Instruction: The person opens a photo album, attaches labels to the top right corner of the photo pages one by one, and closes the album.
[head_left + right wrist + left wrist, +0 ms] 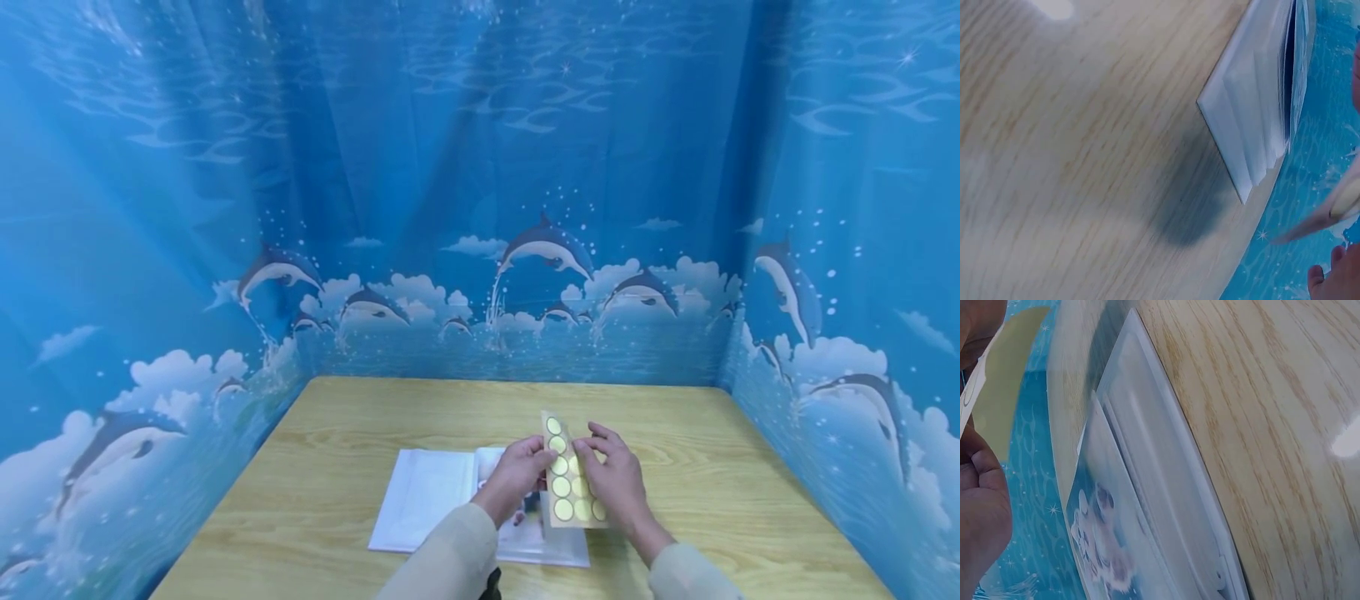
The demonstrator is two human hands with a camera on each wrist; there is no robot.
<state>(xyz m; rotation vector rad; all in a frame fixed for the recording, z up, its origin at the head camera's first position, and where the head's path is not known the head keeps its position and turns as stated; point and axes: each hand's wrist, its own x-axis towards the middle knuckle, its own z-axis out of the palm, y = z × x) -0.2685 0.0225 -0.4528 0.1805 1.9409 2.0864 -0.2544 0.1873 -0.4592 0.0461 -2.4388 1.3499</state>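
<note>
- A pale wooden table point(390, 417) with a light oak grain fills the lower part of the head view, closed in on three sides by a blue curtain point(480, 167) printed with leaping dolphins, clouds and sea spray.
- An open white book point(431, 500) lies flat near the table's front edge; its right-hand page, partly hidden by the hands, carries a picture.
- Above that page, both hands hold up a sticker sheet point(572, 479) bearing rows of round yellow-green dots.
- The left hand point(516, 477) pinches the sheet's left edge, fingers curled.
- The right hand point(617, 479) grips the right edge, fingertips bent over the upper part.
</note>
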